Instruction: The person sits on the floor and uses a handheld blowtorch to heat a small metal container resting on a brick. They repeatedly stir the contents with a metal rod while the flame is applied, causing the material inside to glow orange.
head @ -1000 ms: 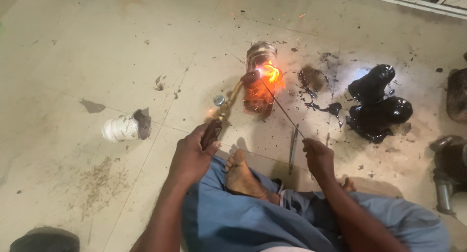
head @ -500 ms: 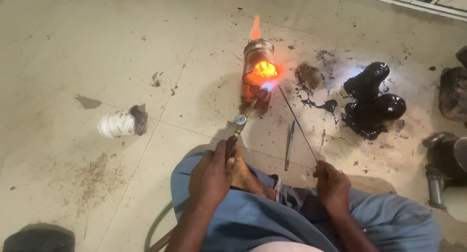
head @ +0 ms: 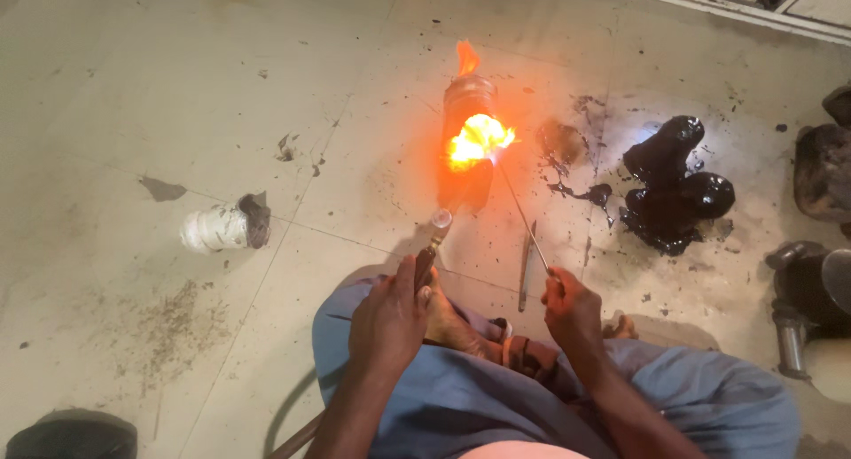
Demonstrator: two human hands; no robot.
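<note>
both forearms reach far over the lap. the left hand (head: 387, 322) is closed around the gas torch (head: 429, 251), aimed at the flaming metal cylinder (head: 468, 140) on the floor (head: 177, 87). the right hand (head: 572, 308) pinches a thin filler rod (head: 525, 215), its tip in the flame.

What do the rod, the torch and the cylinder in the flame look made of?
Rod: thin bare metal wire by its grey sheen, pinched in the right hand.
Torch in the left hand: brass-like yellowish neck, dark grip; alloy unclear.
Cylinder: probably metal, dull dark skin glowing orange beside the flame.
</note>
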